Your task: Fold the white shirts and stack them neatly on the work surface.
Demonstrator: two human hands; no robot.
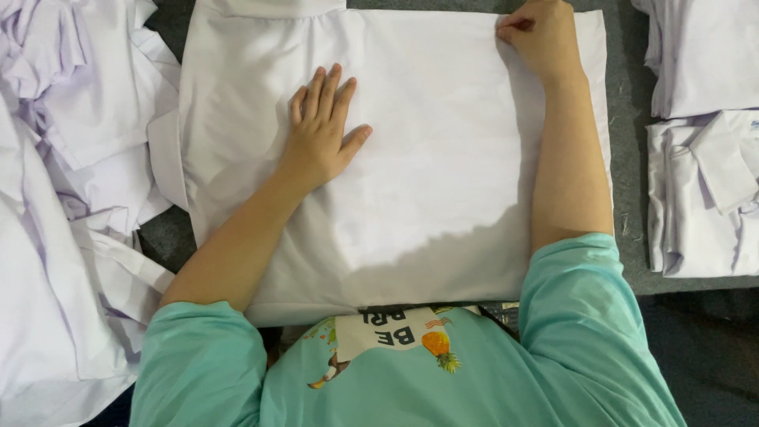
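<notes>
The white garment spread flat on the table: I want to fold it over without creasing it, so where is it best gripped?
Probably at the far right corner, where the right hand already pinches the white garment's edge. Come from the right side; the left hand lies flat mid-cloth.

White garments on a dark grey surface

Under the left hand (320, 130) fingers: plain white shirt (411, 174), no pattern. Left of them: white loose garments (71, 182). Right of the right hand (541, 35) fingers: white folded stack (700, 190). Surface (628, 95): dark grey. Sleeves (581, 316): teal.
</notes>
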